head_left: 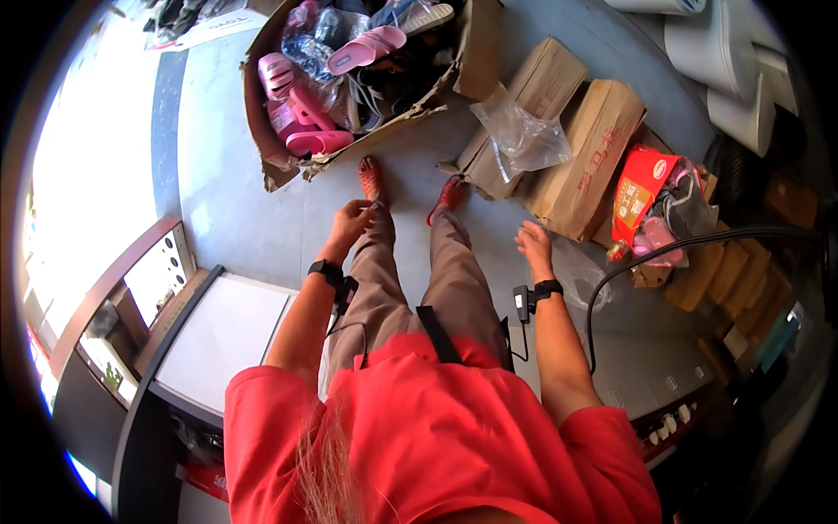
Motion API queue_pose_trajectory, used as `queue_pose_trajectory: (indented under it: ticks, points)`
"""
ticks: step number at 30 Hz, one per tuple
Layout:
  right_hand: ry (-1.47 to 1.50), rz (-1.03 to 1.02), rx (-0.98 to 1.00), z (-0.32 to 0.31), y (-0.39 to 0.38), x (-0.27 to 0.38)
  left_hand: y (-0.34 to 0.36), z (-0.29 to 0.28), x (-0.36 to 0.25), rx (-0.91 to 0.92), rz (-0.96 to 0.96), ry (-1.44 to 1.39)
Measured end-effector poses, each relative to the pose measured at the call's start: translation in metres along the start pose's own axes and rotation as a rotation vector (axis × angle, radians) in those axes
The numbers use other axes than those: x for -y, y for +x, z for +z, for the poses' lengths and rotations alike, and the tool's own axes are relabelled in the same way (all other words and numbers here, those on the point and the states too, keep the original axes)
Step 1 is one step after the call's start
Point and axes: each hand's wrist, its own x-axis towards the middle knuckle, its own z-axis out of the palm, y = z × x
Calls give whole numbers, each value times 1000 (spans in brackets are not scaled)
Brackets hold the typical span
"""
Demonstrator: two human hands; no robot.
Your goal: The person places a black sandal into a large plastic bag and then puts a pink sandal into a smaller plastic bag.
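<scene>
With the middle of the view as the centre of the dial, the left hand (352, 218) sits toward 10 o'clock, beside the left knee of the brown trousers (449, 253). Its fingers are bent inward; from this angle I cannot tell whether the fingertips meet. The right hand (533, 244) is out at 3 o'clock, clear of the body, fingers loosely apart. Each wrist wears a black band.

The nearest thing to the left hand is the open carton (478, 57) at 11 o'clock, just beyond the left foot (371, 179). Its flaps are torn and ragged, and it is heaped with footwear: pink slippers (319, 141) at the near side, others wrapped in clear plastic, darker pairs among them.

Nearest to the right hand is a long brown carton (589, 157) at 2 o'clock, with red marks on its top. A second long box (548, 79) lies alongside it at 1 o'clock, and a crumpled clear bag (524, 140) drapes across both. Between 2 and 3 o'clock, a red package (639, 196) stands by more pink footwear (661, 240). A black cable (690, 240) curves in from 3 o'clock, and a white-topped table (223, 336) stands at 8 o'clock.
</scene>
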Motion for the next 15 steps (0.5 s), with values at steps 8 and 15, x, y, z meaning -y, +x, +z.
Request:
queue_pose_trajectory:
  ticks: [8, 15]
  points:
    - [14, -76, -38, 18, 77, 11, 25, 20, 32, 90, 3, -11]
    - [72, 9, -16, 31, 194, -2, 52, 49, 45, 108, -29, -79]
